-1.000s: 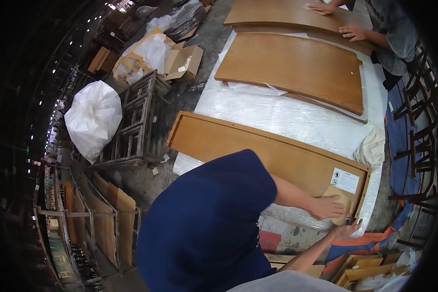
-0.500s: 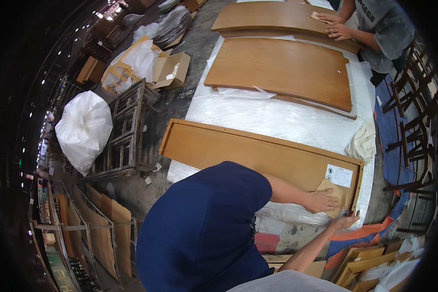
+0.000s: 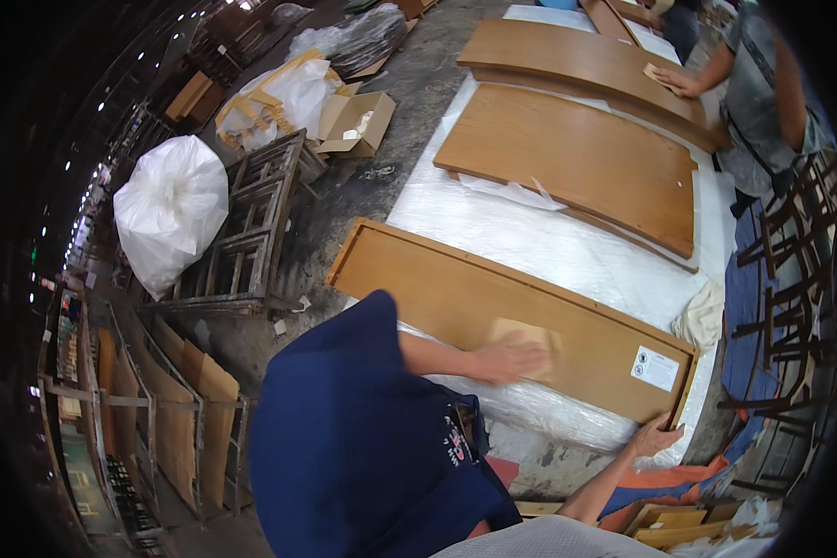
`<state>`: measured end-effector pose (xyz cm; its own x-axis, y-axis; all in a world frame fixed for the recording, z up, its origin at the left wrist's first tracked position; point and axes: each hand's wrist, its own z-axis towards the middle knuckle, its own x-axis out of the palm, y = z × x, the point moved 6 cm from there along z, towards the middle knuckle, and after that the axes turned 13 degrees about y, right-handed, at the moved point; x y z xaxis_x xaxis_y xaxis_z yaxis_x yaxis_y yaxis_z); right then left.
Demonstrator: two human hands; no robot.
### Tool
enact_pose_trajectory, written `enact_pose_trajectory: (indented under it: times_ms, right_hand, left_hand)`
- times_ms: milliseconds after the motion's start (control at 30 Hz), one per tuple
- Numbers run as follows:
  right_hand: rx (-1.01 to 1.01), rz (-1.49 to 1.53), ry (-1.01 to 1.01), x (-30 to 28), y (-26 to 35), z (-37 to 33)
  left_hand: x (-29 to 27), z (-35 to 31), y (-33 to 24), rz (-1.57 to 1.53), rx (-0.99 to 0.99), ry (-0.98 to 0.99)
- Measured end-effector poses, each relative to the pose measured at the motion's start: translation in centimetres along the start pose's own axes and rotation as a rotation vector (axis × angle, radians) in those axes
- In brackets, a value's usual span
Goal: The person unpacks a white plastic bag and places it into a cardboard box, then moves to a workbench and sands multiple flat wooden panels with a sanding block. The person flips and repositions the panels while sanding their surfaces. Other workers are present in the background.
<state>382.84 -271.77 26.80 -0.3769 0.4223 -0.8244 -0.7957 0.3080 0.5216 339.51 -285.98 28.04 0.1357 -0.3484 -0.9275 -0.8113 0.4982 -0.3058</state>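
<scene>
A long brown wooden panel (image 3: 437, 296) with a raised rim lies across the near side of the wrapped work surface, its white label (image 3: 655, 368) at the right end. My left hand (image 3: 510, 357), blurred by motion, presses a tan sheet (image 3: 541, 346), apparently sandpaper, flat on the panel's middle. Down at the panel's near right corner, my right hand (image 3: 658, 435) grips the rim, fingers curled over the edge.
Beyond lie two larger wooden panels (image 3: 567, 167), (image 3: 577, 70). A co-worker's hand (image 3: 679, 84) holds a tan pad on the far one. A white cloth (image 3: 700, 316) sits at right, near stacked chair frames (image 3: 790, 279). Leftward stand a stuffed white bag (image 3: 171, 214) and a wooden rack (image 3: 251, 232).
My left hand has slid the tan sheet leftward along the panel, away from the label. My right hand stays at the corner. The whole view has shifted somewhat.
</scene>
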Motion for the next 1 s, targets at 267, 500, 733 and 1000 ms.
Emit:
enact_pose_trajectory:
  times_ms: [267,500,733,1000]
  right_hand:
    - [-0.268,-0.790,0.365,5.2,7.3,-7.5]
    - [-1.037,-0.126,0.763,7.8,30.7,-36.5]
    - [-1.380,-0.125,1.047,10.6,44.3,-48.5]
    - [-1.244,-0.372,0.770,14.5,45.0,-37.1]
  left_hand:
    - [1.6,-28.0,14.1,0.031,-0.796,0.151]
    - [0.5,-38.6,17.4,-0.028,-0.913,-0.201]
    - [0.9,-41.1,12.3,-0.405,-0.801,-0.235]
    - [-2.7,-52.0,14.9,-0.589,-1.215,-0.855]
